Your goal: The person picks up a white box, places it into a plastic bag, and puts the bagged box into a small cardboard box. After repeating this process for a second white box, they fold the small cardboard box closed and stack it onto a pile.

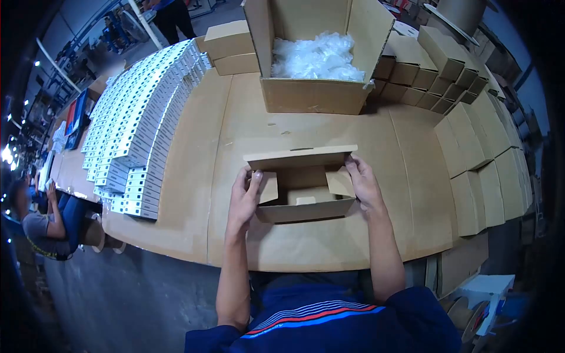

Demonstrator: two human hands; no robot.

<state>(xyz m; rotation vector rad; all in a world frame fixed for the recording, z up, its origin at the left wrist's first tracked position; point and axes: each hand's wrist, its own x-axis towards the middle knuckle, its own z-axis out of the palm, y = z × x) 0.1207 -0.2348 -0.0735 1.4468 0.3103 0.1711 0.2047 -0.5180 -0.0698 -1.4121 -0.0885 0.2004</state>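
Observation:
A small brown cardboard box (306, 210) stands with its top open on the cardboard-covered table (247, 126), near the front edge. My left hand (244, 197) grips its left end, the thumb on the left side flap. At the right end my right hand (366, 187) holds the box, fingers at the corner of the raised lid. Both side flaps slant inward, and the part of the inside that shows holds nothing. Behind it stands a large open carton (315, 96) with clear plastic packing (318, 57) in it.
Many small white boxes (138, 129) are stacked at the left. Brown boxes (471, 138) are piled along the right side, and two more (229, 47) lie at the back left. A seated person (50, 226) is at the far left; another person (173, 17) stands behind.

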